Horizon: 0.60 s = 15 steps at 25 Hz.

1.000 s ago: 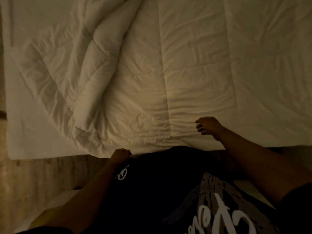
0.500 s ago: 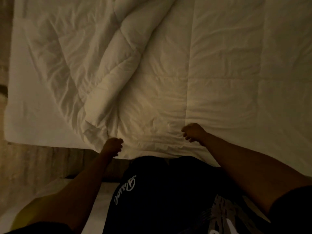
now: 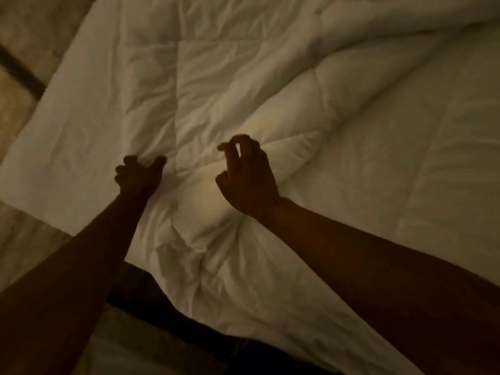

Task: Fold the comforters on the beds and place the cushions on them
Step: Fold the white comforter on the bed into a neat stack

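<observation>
Nearest the camera, two bare forearms reach forward over a dim scene, with dark clothing low in the frame between them. The white comforter (image 3: 270, 85) covers almost the whole bed (image 3: 67, 147) and lies directly under both hands; its near edge hangs down toward the person's body, crumpled into folds between the arms. The left hand (image 3: 139, 175) is clenched on the comforter, with a pinch of fabric gathered between thumb and curled fingers, creases fanning out from the grip. The right hand (image 3: 247, 175) is just beside it, to the right and slightly farther forward, its fingers curled and partly spread above the fabric; the thumb and forefinger look close together, but the light is too poor to tell whether they hold any cloth. Right of that hand a thick rolled ridge of comforter runs diagonally away toward the far right, raised above the flatter quilted panels on either side. To the left, a flat strip of bed lies uncovered beside the comforter, ending in a straight edge that runs diagonally up the frame. Beyond that edge is the floor (image 3: 29, 31), pale and mottled, crossed by one dark band at far left.
</observation>
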Each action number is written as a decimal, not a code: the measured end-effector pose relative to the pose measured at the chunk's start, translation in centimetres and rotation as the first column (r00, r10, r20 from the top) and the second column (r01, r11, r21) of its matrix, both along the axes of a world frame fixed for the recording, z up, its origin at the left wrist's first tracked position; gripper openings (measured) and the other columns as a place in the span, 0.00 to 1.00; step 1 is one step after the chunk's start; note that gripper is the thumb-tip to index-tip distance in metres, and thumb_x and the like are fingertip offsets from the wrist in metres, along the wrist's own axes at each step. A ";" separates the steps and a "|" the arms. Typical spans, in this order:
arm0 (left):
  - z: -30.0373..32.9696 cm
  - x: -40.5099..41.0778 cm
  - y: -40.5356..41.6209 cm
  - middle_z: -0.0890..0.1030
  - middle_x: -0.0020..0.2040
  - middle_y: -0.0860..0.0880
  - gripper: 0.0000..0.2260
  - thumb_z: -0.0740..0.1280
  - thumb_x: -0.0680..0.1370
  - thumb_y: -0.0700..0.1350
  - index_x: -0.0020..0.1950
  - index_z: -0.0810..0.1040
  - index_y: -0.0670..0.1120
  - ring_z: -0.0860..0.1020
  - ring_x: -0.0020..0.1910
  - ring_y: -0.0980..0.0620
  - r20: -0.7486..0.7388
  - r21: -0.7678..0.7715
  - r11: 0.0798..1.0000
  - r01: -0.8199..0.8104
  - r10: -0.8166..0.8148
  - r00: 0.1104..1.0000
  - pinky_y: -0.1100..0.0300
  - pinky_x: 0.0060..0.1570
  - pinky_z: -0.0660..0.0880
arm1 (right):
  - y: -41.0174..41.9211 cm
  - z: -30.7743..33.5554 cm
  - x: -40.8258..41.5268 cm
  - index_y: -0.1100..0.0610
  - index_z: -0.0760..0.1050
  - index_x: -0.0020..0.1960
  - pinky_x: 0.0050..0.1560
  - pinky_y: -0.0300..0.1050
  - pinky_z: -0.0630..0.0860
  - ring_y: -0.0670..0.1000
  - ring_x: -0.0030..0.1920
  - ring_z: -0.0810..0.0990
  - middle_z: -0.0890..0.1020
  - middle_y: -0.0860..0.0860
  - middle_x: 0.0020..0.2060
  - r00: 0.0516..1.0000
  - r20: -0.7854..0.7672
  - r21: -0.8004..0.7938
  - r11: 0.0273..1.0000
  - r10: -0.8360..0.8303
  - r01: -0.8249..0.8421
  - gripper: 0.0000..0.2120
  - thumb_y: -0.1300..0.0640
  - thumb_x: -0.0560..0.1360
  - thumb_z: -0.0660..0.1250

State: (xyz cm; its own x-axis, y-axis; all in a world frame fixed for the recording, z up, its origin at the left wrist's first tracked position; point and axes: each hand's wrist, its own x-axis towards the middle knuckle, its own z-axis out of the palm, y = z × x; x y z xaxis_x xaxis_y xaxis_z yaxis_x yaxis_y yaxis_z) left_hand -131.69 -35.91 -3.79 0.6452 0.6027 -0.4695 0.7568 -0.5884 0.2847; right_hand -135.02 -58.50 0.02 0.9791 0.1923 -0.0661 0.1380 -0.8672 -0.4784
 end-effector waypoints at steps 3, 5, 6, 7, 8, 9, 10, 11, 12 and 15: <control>-2.2 4.8 2.5 0.55 0.78 0.38 0.50 0.68 0.68 0.71 0.79 0.52 0.45 0.57 0.76 0.37 0.030 0.005 0.998 -0.067 0.066 0.997 0.39 0.73 0.59 | 4.2 -2.7 5.1 0.57 0.64 0.73 0.71 0.55 0.64 0.61 0.71 0.63 0.64 0.60 0.71 0.995 -0.065 -0.055 0.995 0.079 -0.083 0.31 0.47 0.73 0.63; -3.5 6.9 3.8 0.59 0.77 0.39 0.52 0.69 0.66 0.72 0.79 0.52 0.44 0.61 0.75 0.37 0.055 -0.097 0.990 -0.098 0.104 0.993 0.41 0.72 0.63 | 6.0 -5.1 7.3 0.57 0.55 0.77 0.72 0.56 0.64 0.61 0.73 0.60 0.57 0.60 0.75 0.974 -0.197 -0.024 0.993 0.108 -0.115 0.35 0.45 0.75 0.63; -4.0 7.8 4.3 0.61 0.77 0.40 0.52 0.69 0.66 0.72 0.79 0.54 0.44 0.63 0.74 0.38 0.072 -0.133 0.987 -0.085 0.096 0.993 0.43 0.71 0.65 | 6.8 -6.1 8.2 0.56 0.52 0.78 0.71 0.56 0.66 0.61 0.73 0.60 0.54 0.60 0.75 0.965 -0.241 0.011 0.994 0.106 -0.107 0.37 0.44 0.75 0.64; -4.4 8.6 4.6 0.63 0.76 0.41 0.52 0.70 0.66 0.72 0.78 0.56 0.43 0.65 0.73 0.39 0.097 -0.142 0.988 -0.057 0.072 0.993 0.45 0.70 0.67 | 7.7 -6.8 9.0 0.56 0.49 0.78 0.70 0.57 0.67 0.62 0.73 0.60 0.53 0.60 0.75 0.957 -0.272 0.042 0.995 0.097 -0.089 0.39 0.43 0.76 0.64; -4.5 9.1 4.4 0.65 0.75 0.41 0.49 0.70 0.66 0.70 0.77 0.58 0.43 0.66 0.72 0.40 0.127 -0.135 0.991 -0.021 0.038 0.991 0.47 0.69 0.68 | 8.3 -7.3 9.7 0.55 0.47 0.78 0.70 0.57 0.66 0.62 0.73 0.60 0.52 0.60 0.75 0.950 -0.302 0.059 0.996 0.079 -0.064 0.41 0.41 0.75 0.64; -4.5 9.5 3.9 0.67 0.74 0.42 0.46 0.71 0.68 0.68 0.76 0.60 0.43 0.68 0.72 0.41 0.149 -0.118 0.993 0.015 0.003 0.989 0.49 0.67 0.69 | 9.0 -7.6 10.4 0.55 0.46 0.79 0.71 0.57 0.65 0.63 0.73 0.59 0.52 0.61 0.75 0.942 -0.330 0.061 0.998 0.053 -0.035 0.43 0.38 0.75 0.63; -4.5 9.6 3.5 0.69 0.73 0.42 0.43 0.71 0.70 0.66 0.75 0.62 0.42 0.69 0.71 0.41 0.164 -0.101 0.993 0.059 -0.042 0.986 0.50 0.65 0.69 | 9.8 -7.8 11.2 0.55 0.44 0.79 0.72 0.57 0.63 0.63 0.73 0.59 0.52 0.61 0.75 0.932 -0.363 0.055 0.998 0.021 -0.001 0.45 0.35 0.74 0.63; -4.8 9.4 2.8 0.71 0.71 0.41 0.38 0.71 0.72 0.62 0.73 0.64 0.42 0.70 0.70 0.40 0.180 -0.086 0.990 0.114 -0.097 0.979 0.52 0.64 0.69 | 10.5 -7.9 12.1 0.55 0.43 0.79 0.73 0.58 0.62 0.64 0.73 0.59 0.53 0.62 0.75 0.912 -0.409 0.057 0.997 -0.023 0.051 0.47 0.32 0.73 0.62; -5.0 8.9 1.8 0.73 0.69 0.40 0.32 0.69 0.75 0.58 0.72 0.66 0.41 0.72 0.68 0.40 0.215 -0.070 0.982 0.173 -0.155 0.964 0.54 0.61 0.70 | 11.2 -7.7 12.9 0.53 0.42 0.79 0.73 0.59 0.61 0.64 0.73 0.59 0.53 0.62 0.75 0.884 -0.462 0.071 0.990 -0.073 0.119 0.50 0.29 0.71 0.62; -5.9 6.7 -1.9 0.80 0.63 0.42 0.22 0.62 0.81 0.51 0.72 0.69 0.42 0.78 0.61 0.41 0.309 -0.076 0.957 0.281 -0.245 0.919 0.61 0.51 0.68 | 12.9 -7.0 15.1 0.48 0.41 0.79 0.68 0.61 0.68 0.65 0.72 0.62 0.54 0.61 0.75 0.796 -0.576 0.112 0.946 -0.187 0.303 0.55 0.26 0.65 0.65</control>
State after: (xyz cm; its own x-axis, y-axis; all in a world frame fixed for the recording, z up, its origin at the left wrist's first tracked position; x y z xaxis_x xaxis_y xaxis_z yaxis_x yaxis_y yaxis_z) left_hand -124.94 -37.80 -9.71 0.8922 0.3451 -0.2914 0.4514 -0.7039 0.5484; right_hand -119.89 -45.62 -6.97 0.8030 0.0166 -0.5957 -0.4034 -0.7206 -0.5639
